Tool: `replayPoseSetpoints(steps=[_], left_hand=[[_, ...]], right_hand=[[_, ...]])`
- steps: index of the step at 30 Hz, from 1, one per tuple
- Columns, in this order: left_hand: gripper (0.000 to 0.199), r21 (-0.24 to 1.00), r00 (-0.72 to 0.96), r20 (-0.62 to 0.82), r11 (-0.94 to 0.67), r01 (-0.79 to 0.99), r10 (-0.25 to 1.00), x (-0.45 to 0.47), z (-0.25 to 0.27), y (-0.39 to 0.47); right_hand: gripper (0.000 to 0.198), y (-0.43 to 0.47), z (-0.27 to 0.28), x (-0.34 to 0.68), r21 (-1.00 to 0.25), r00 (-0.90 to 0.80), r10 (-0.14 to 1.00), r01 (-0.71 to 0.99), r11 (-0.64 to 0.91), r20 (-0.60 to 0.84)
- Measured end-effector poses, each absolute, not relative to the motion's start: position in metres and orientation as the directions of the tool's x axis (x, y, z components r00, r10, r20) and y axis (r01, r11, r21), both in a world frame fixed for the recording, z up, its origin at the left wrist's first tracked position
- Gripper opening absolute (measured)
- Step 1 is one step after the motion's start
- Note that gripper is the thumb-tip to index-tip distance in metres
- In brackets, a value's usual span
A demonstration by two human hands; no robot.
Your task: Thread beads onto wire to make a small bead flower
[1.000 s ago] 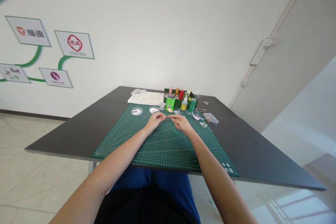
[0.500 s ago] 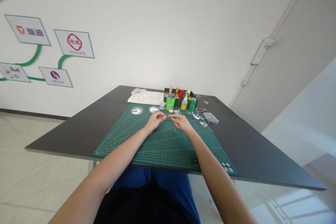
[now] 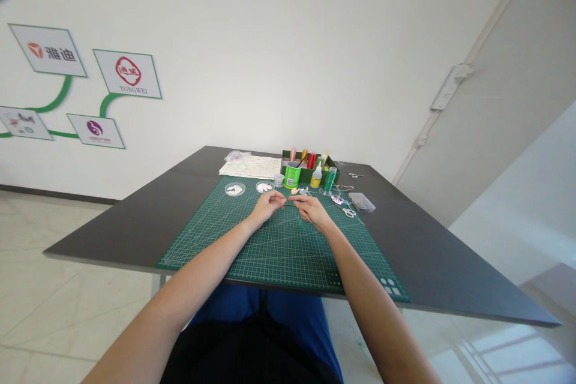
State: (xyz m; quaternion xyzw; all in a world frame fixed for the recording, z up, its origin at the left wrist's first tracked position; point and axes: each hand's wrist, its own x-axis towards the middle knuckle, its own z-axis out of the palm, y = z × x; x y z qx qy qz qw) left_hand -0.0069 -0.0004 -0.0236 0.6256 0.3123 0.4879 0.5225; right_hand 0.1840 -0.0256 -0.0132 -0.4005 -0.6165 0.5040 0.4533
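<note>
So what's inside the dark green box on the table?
Spools, pink, orange and red, show inside the box. Its front wall, the bright green can and the bottle hide the bottom.

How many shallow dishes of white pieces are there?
2: the left dish, near the far left corner of the mat; the right dish, just beyond the left hand. Others could be hidden.

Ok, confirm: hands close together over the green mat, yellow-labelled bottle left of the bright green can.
Wrong side: the head view shows the bottle right of the can. The left hand and right hand are indeed close together over the mat.
</note>
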Motion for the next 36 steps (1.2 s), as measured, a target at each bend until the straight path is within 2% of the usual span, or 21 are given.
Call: replayPoseSetpoints(steps=[9,20,36], left_hand=[[0.04,0.958,0.319,0.287,-0.262,-0.118,0.903,-0.008,-0.02,-0.004],[0.051,0.947,0.333,0.321,-0.304,-0.103,0.887,-0.01,-0.02,-0.003],[0.042,0.949,0.302,0.315,-0.309,-0.069,0.9,-0.012,-0.028,0.005]], right_hand=[[0.051,-0.027,-0.012,0.183,-0.982,-0.27,0.948,0.029,0.186,0.171],[0.047,-0.035,-0.004,0.182,-0.979,-0.281,0.943,0.045,0.198,0.178],[0.054,-0.022,-0.015,0.179,-0.984,-0.282,0.945,0.02,0.177,0.164]])
